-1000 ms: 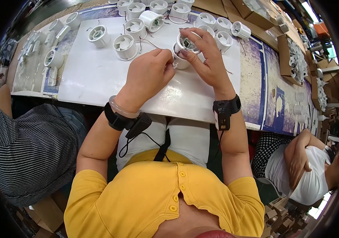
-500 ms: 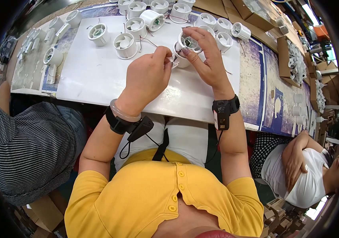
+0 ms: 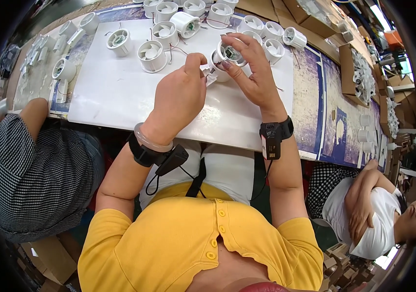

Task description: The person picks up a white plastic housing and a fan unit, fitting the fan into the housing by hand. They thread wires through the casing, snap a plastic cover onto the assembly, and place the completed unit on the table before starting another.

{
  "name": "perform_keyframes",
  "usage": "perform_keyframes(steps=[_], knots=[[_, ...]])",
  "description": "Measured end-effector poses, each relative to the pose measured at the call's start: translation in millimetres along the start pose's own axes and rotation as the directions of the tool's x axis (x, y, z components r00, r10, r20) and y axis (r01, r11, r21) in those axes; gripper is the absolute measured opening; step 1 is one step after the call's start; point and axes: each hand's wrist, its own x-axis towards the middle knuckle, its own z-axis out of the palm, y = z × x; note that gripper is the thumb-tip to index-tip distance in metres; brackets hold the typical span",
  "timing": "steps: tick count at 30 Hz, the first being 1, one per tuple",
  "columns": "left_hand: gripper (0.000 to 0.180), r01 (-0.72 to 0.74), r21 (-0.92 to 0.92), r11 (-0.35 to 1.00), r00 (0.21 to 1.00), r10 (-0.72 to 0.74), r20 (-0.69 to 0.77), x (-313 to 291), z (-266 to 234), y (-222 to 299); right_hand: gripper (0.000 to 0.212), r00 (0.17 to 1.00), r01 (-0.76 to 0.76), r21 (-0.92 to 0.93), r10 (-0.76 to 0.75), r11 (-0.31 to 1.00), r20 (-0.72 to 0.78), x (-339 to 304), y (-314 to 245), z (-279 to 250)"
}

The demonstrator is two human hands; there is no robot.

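Observation:
My right hand (image 3: 256, 78) grips a white cylindrical fan housing (image 3: 221, 75) from its right side, thumb and fingers spread around its rim. The housing is tipped so its open end shows a small green circuit board (image 3: 230, 52). Close against its left side, my left hand (image 3: 179, 92) has its fingers curled in a pinch. A small white plastic piece (image 3: 211, 78) sticks out from these fingertips beside the housing wall. Whether that piece touches the housing I cannot tell. Dark wire shows at the housing's left edge.
Several white fan housings (image 3: 152, 56) with thin red and dark wires stand beyond my hands on the white board (image 3: 115, 92). More white parts lie far left. A cardboard box (image 3: 348, 73) of white parts sits at right. One person (image 3: 42, 180) is at my left, another (image 3: 363, 214) at my right.
My left fingers have curled and shifted slightly left, and the white piece shows more. My right hand keeps its grip on the housing. The person at left has raised an arm towards the table.

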Motion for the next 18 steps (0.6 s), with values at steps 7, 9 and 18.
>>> perform_keyframes(steps=[7,9,18], knots=[[0.029,-0.09,0.011,0.996,0.992,0.091,-0.089,-4.4,-13.4,-2.4,0.038,0.999,-0.036,0.007,0.036,0.999,0.024,-1.0,-4.1,-0.6],[0.029,-0.131,0.041,0.991,0.988,0.134,-0.076,-9.0,-13.2,-0.4,0.039,0.999,-0.026,-0.017,0.026,1.0,0.019,-0.8,-2.9,0.1],[0.023,-0.217,0.083,0.973,0.974,0.222,-0.048,-9.4,-6.4,-11.0,0.04,0.999,-0.014,-0.033,0.015,0.999,0.044,-1.1,-4.4,5.7]])
